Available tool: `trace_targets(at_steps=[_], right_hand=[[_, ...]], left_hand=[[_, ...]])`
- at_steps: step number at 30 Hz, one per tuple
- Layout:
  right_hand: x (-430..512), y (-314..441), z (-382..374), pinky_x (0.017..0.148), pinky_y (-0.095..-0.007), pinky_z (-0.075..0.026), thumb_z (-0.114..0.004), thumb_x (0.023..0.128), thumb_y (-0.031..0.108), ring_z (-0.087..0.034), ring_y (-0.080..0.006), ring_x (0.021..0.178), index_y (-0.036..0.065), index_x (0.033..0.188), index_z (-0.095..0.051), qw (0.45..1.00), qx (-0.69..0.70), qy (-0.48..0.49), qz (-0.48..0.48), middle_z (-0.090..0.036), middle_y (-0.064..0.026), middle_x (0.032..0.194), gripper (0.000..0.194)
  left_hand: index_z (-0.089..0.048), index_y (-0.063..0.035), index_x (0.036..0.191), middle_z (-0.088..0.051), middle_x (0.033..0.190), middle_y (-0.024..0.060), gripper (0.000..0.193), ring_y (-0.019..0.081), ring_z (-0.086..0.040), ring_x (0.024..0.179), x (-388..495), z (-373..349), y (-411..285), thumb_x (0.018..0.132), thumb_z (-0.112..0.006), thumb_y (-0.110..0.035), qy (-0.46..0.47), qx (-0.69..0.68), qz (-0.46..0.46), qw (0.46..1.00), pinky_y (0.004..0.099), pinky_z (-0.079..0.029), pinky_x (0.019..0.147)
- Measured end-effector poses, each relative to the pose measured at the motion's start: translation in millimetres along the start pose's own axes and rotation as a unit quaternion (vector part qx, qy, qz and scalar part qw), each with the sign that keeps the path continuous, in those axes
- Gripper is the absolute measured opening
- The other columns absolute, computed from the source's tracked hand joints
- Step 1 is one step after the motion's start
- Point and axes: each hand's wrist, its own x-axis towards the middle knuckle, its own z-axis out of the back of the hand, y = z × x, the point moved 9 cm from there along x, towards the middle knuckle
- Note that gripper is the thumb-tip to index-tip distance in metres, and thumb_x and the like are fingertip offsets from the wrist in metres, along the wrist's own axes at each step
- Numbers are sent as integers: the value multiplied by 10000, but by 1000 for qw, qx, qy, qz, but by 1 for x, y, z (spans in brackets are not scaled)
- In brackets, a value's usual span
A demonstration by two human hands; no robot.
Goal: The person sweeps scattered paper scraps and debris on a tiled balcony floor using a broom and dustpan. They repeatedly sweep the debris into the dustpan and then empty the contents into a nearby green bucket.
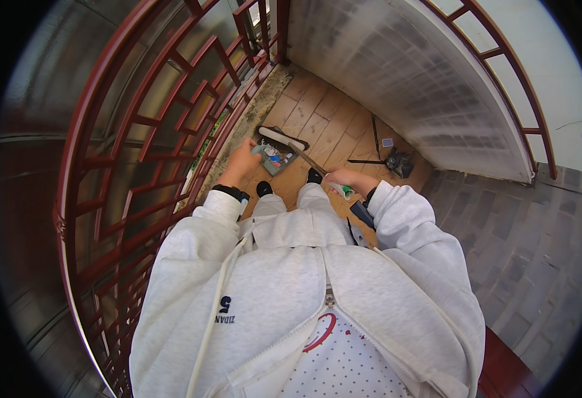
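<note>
My left hand point(243, 160) grips the near-left edge of a grey-green dustpan point(277, 168), which lies low over the tiled floor. Bits of litter point(274, 155) are in the pan, among them a small blue piece and some whitish scraps. My right hand point(340, 177) is closed around the stick of a broom point(314, 163). The broom's white head point(281, 138), with dark bristles, rests just beyond the dustpan. A white tubular piece with green inside point(345, 191) shows beneath my right hand; whether it is the stick's end I cannot tell.
A red metal lattice railing point(136, 119) rises along the left. To the right stands a whitish panel point(395, 84). On the brown tiles point(316, 122) lie a blue card point(387, 143), a dark rod point(375, 132) and a black plastic bag point(399, 161) with a stick. Grey paving point(515, 239) extends farther right.
</note>
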Motion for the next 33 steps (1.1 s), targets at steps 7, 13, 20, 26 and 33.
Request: trace_targets(at_steps=[7,13,20,26,33], right_hand=[[-59,20,29,387,-294,-405,-546,814,143,-510,-163,475,66,1322,-253,996,77,-3,44,-531,-92,639,592],[-30,36,36,427,-318,-436,-526,818,139,-534,-183,508,-61,1177,-364,992,-27,-88,85,-540,-104,675,442],[32,32,-1,427,-344,-437,-494,797,88,-542,-209,543,-50,959,-464,993,-19,-88,77,-530,-110,682,215],[10,5,-35,415,-318,-441,-534,767,62,-525,-174,501,-25,1070,-412,998,49,-30,35,-515,-93,652,339],[-56,25,-14,381,-310,-414,-561,782,80,-494,-156,440,7,1307,-222,992,119,-7,44,-533,-101,625,629]], left_hand=[[-442,-55,1023,-582,878,214,338,376,-561,830,5,-2,-2,734,-589,-151,17,23,-20,999,425,-434,694],[-449,-72,1029,-594,873,211,344,385,-568,828,-10,11,2,732,-595,-165,14,50,-20,998,432,-438,697],[-454,-79,1030,-597,866,209,347,380,-574,823,-17,17,20,727,-599,-168,-5,48,5,999,429,-441,694],[-456,-91,1015,-592,867,204,324,376,-569,817,-10,12,24,730,-595,-157,5,12,8,1000,429,-435,689],[-454,-90,1002,-590,870,214,320,383,-566,826,-3,17,20,720,-596,-146,5,45,-10,999,434,-437,690]])
